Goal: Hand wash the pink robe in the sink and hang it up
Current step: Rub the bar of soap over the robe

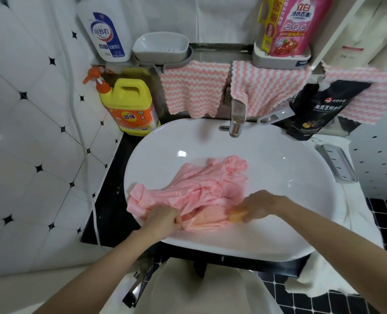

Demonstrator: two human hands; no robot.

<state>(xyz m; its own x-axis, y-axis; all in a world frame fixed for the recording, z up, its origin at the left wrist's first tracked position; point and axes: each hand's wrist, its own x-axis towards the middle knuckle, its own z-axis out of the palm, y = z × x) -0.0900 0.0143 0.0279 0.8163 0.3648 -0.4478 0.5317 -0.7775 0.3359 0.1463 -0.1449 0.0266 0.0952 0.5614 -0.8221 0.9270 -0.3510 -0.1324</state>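
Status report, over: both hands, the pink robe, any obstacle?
Left hand grips pink robe in sink. Right hand holds orange soap bar against it. Nothing blocks the hands.

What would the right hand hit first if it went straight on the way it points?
The pink robe: the right hand, gripping a soap bar, points toward the bunched cloth beside it. They may already touch; depth is unclear.

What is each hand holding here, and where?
Left hand grips the robe at its near edge; right hand holds a soap bar by one end.
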